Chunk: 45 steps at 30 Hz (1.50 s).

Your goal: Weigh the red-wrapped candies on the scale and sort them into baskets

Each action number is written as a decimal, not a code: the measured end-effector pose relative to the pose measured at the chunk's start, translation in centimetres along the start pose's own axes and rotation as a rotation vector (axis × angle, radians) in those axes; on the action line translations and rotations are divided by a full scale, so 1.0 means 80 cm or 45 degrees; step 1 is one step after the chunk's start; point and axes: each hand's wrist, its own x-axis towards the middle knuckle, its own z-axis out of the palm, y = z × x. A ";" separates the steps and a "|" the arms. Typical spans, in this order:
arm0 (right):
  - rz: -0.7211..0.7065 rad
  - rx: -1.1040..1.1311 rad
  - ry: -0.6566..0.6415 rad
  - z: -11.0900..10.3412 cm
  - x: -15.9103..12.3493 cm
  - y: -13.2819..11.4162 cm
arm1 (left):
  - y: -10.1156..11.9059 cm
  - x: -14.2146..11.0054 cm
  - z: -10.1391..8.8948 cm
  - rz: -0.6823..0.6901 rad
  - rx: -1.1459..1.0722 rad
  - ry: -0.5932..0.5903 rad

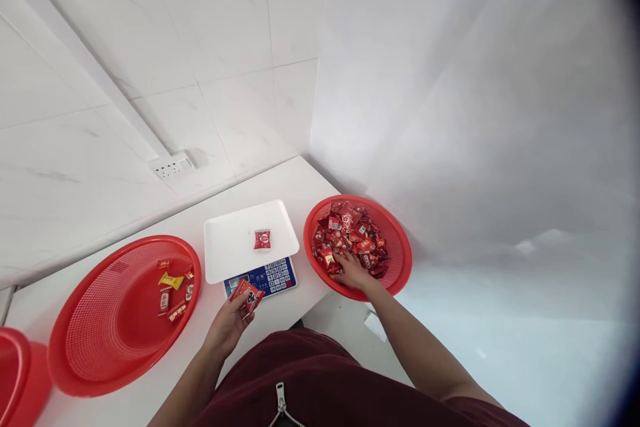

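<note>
My left hand (pixel 226 328) is closed on a red snack packet (pixel 247 295) with dark and white print, held above the front edge of the blue keypad scale (pixel 273 280). On the scale's white tray (pixel 227 240) lies one small red packet (pixel 263 239). My right hand (pixel 351 271) reaches into the right red basket (pixel 397 260), which is heaped with small red snack packets (pixel 350 230). Its fingers are apart and touch the packets near the basket's front rim; the fingertips are partly hidden among them.
A larger red basket (pixel 95 320) on the left holds several small packets, one of them yellow (pixel 171 281). Part of another red container (pixel 30 373) shows at the lower left. The white table (pixel 295 177) meets a tiled wall with a socket (pixel 173 165).
</note>
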 end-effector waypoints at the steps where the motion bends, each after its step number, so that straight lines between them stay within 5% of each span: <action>1: 0.046 -0.012 0.013 0.005 0.001 -0.005 | 0.001 0.000 0.004 -0.001 0.013 -0.015; 5: 0.016 0.289 0.243 0.012 0.016 -0.011 | 0.009 0.000 0.012 0.005 0.047 -0.049; 11: 0.038 0.578 0.308 -0.006 0.027 0.017 | 0.014 -0.001 -0.001 0.015 0.060 -0.032; 23: -0.025 0.633 0.527 -0.040 0.034 -0.011 | 0.011 0.001 -0.009 -0.005 0.045 -0.021; 31: -0.375 0.921 0.345 -0.043 0.054 -0.129 | 0.009 -0.007 -0.011 0.005 0.002 -0.047; 45: -0.314 1.315 0.107 0.021 0.071 -0.275 | 0.005 -0.014 -0.040 0.024 -0.074 0.010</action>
